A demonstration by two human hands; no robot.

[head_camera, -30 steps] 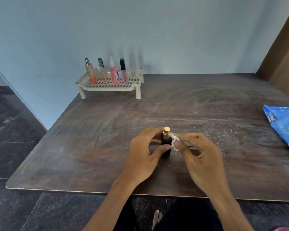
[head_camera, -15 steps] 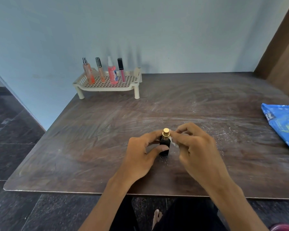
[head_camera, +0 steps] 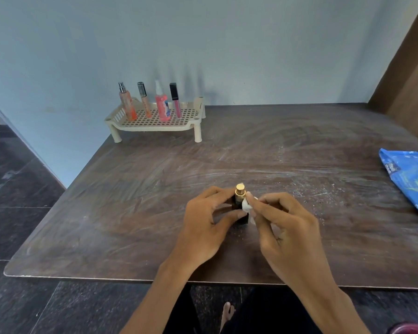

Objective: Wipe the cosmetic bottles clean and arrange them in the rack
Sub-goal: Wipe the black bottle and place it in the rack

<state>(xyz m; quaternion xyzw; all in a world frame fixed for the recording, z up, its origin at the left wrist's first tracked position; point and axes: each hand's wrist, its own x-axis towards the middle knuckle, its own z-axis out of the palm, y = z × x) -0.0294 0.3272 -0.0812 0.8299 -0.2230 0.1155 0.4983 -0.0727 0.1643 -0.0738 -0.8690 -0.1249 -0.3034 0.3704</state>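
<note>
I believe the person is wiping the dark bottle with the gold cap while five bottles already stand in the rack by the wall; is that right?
Not quite: the head view shows four bottles in the rack, not five. The rest holds: the left hand grips the dark bottle while the right hand presses a white wipe against it.

The blue wipes packet (head_camera: 410, 179) at the right edge of the desk (head_camera: 130, 213) bears white lettering reading "mee mee", partly cut off. The labels on the bottles in the rack are too small to read.
</note>
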